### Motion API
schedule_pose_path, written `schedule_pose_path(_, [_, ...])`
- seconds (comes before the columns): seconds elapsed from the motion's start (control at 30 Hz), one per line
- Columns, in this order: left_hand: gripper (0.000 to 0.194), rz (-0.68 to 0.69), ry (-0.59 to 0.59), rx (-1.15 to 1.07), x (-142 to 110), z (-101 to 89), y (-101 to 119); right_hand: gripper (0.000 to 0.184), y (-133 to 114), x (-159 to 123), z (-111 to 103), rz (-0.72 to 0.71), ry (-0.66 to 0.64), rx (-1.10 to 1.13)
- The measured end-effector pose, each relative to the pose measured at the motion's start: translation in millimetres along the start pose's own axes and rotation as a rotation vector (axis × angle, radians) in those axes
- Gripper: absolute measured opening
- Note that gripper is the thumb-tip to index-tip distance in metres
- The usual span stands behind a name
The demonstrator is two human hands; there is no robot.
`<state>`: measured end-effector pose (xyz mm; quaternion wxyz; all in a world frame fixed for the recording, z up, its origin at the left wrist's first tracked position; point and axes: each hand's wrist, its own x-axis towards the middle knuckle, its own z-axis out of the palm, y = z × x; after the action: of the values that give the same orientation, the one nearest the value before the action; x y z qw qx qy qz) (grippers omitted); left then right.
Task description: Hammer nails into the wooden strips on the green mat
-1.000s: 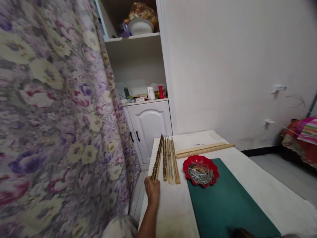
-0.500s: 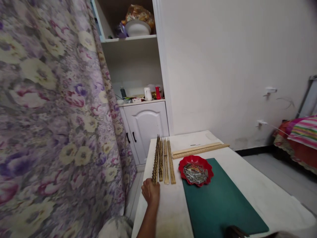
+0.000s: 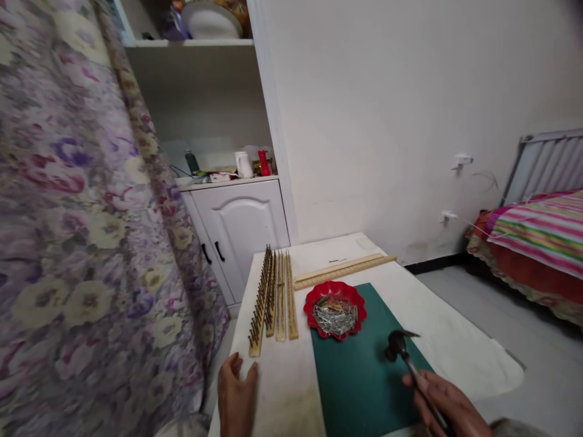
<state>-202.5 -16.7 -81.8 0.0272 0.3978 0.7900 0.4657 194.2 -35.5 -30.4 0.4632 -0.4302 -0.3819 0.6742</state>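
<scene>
My right hand (image 3: 444, 403) grips a claw hammer (image 3: 407, 358) by its handle, with the head raised over the green mat (image 3: 359, 382). Near the table's left edge, my left hand (image 3: 237, 394) has its thumb and fingers apart and holds nothing. Just beyond its fingertips lies a wooden strip studded with upright nails (image 3: 259, 309). Beside that lie a second nailed strip (image 3: 271, 297) and two strips (image 3: 281, 303) with few or no tall nails showing. A red scalloped bowl (image 3: 314, 288) full of loose nails (image 3: 334, 315) sits partly on the mat.
More wooden strips (image 3: 341, 271) lie across the far part of the white table (image 3: 460, 346), with a couple of loose nails (image 3: 337, 261) behind them. A floral curtain (image 3: 113, 243) hangs at left. A white cabinet (image 3: 248, 237) and a bed (image 3: 537, 237) stand around.
My left hand has let go of the leftmost nailed strip and drawn back towards me. My right hand has come up into view with the hammer. The view has turned right.
</scene>
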Motion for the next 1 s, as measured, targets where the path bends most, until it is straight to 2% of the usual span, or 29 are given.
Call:
schedule_pose_path(0.1, [0.056, -0.006, 0.036, -0.061, -12, -11.1, 8, 0.040, -23, 32, -6, -0.065, 0.037, 0.067])
schedule_pose_path(0.2, [0.051, 0.114, 0.005, -0.082, -15, -16.5, 35, 0.036, -35, 60, -17, -0.122, 0.065, 0.059])
schedule_pose_path(0.33, [0.037, 0.318, -0.181, -0.092, -2, -4.9, 93, 0.035, -27, 85, -38, -0.136, 0.113, 0.009])
schedule_pose_path(0.37, [0.035, 0.370, -0.271, -0.087, 4, 1.9, 109, 0.037, -22, 88, -42, -0.129, 0.137, 0.023])
schedule_pose_path(0.5, [0.023, 0.561, -0.422, -0.039, 37, 44.3, 165, 0.039, -15, 92, -54, -0.089, 0.121, 0.092])
schedule_pose_path(0.57, [0.021, 0.629, -0.472, 0.031, 54, 72.1, 185, 0.038, -17, 94, -56, -0.071, 0.098, 0.113])
schedule_pose_path(0.63, [0.022, 0.698, -0.524, 0.213, 70, 101.3, 199, 0.038, -20, 96, -56, -0.050, 0.093, 0.126])
schedule_pose_path(0.83, [0.021, 0.698, -0.657, 0.410, 105, 177.5, 214, 0.036, -21, 102, -54, -0.030, 0.162, 0.139])
schedule_pose_path(1.0, [0.024, 0.660, -0.730, 0.550, 121, 211.7, 212, 0.034, -21, 104, -56, -0.011, 0.161, 0.162])
